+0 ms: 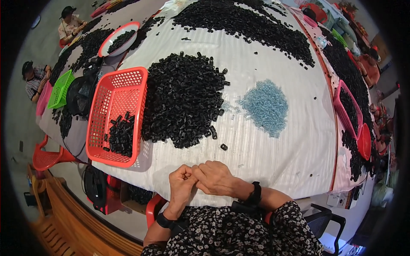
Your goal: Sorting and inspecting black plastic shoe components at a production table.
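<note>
Now, fingers (184, 171): curled together where your left hand (181, 185) and right hand (215, 177) meet; any held item hidden.
Black pieces (183, 98): heaped right of the red basket (142, 100), presumably for reach.
Pale-blue pieces (267, 107): farther right, apparently kept separate.

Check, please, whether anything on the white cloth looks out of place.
One black piece lies alone on the cloth, apart from the near edge of the large black heap, so it looks strayed. Nothing looks damaged.

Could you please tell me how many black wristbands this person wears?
2: one black wristband around the left wrist, a second black wristband around the right wrist. Sleeves could hide others.
</note>
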`<state>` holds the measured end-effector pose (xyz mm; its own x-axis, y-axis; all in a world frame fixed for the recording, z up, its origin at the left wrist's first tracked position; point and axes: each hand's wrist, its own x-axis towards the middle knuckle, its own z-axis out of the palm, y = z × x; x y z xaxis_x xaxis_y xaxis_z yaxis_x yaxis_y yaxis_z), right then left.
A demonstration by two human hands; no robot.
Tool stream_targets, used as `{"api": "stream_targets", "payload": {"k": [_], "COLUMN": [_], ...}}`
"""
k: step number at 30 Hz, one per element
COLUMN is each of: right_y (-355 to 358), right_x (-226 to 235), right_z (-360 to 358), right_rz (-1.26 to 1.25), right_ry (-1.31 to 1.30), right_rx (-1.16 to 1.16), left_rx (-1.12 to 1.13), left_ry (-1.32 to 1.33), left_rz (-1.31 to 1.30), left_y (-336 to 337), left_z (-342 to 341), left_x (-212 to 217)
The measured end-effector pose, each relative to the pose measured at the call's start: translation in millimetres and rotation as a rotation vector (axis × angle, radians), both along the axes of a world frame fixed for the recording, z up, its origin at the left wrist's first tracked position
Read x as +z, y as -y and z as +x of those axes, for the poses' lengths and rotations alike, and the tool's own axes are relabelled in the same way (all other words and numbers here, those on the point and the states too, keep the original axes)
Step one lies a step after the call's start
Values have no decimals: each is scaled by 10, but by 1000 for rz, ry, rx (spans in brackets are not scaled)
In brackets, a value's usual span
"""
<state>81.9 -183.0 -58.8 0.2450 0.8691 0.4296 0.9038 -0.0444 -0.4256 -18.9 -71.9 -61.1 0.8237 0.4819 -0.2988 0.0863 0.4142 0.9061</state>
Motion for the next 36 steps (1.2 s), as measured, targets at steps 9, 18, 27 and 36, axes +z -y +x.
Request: {"api": "stream_targets", "payload": {"k": [9, 18, 27, 36], "right_y": [-4, 47, 747, 873], "right_x": [-5, 15, 403, 141], "right_z": [-35, -37, 412, 350], "right_rz": [34, 15, -318, -331], "right_ry": [-5, -125, -199, -237], "right_rx": [-63, -53, -120, -196], "left_rx": [49, -23, 104, 508], "left_ry": [-18, 59, 34, 20], "left_rz": [-6, -117, 267, 1001], "left_y": [80, 38, -470, -1242], "left_z": [20, 27, -158, -232], "left_x": [-21, -55, 349, 430]}}
